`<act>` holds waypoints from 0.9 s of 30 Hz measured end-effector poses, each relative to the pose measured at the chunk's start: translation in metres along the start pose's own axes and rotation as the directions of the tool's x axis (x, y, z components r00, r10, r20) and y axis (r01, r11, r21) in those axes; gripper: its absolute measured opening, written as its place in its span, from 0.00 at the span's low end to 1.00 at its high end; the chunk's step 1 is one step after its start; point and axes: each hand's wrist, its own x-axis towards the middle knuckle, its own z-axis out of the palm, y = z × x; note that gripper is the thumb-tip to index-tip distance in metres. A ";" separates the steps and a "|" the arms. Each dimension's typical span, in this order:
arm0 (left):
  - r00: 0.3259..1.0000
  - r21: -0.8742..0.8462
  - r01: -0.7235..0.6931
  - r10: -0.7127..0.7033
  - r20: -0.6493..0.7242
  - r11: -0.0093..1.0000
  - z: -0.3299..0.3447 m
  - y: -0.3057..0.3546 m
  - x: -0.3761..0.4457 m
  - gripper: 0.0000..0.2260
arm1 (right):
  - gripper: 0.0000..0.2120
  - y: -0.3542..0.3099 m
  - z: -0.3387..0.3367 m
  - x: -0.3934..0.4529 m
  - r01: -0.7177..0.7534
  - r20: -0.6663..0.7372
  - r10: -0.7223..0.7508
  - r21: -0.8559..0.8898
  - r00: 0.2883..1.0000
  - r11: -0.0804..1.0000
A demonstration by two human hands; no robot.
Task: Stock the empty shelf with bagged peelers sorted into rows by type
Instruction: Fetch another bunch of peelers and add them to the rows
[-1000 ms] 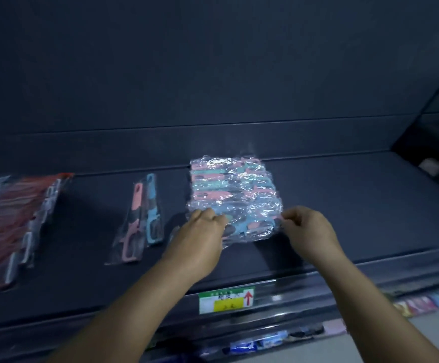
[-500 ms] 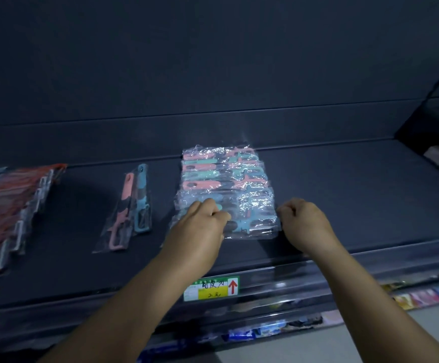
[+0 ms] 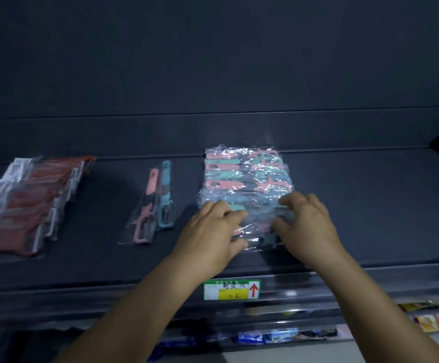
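Observation:
A row of clear bags with pink and teal peelers (image 3: 247, 176) lies overlapped front to back in the middle of the dark shelf (image 3: 370, 210). My left hand (image 3: 213, 231) sits at the row's near left end, fingers on top and thumb at the near edge of the front bag. Over the near right end, my right hand (image 3: 307, 224) has its fingers spread and curved, touching the plastic. To the left lie two bagged peelers, one pink and one blue (image 3: 158, 203). Further left is a row of bagged red peelers (image 3: 29, 205).
A green and yellow price label with a red arrow (image 3: 231, 289) is on the shelf's front rail. Below it, lower shelves hold blue packets (image 3: 265, 336) and colourful packets (image 3: 435, 320). The shelf's back panel is a dark wall.
Both hands have moved from the sides of the row's near end onto its top. The right hand's fingers have spread apart. The row has shifted slightly toward the back.

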 end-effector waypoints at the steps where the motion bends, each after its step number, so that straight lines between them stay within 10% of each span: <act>1: 0.998 -0.013 0.037 -0.037 -0.055 0.999 -0.004 -0.007 -0.002 0.24 | 0.18 -0.011 0.003 0.000 0.046 0.003 -0.046 0.009 0.999 0.999; 11: 0.890 0.021 0.455 -0.454 -0.047 0.890 -0.038 -0.114 -0.027 0.12 | 0.18 -0.124 0.059 0.007 0.382 0.184 -0.382 0.039 0.906 0.923; 27: 0.778 -0.277 0.615 -0.626 0.058 0.738 -0.049 -0.143 0.004 0.15 | 0.12 -0.166 0.099 0.025 0.246 0.348 -0.210 -0.060 0.913 0.967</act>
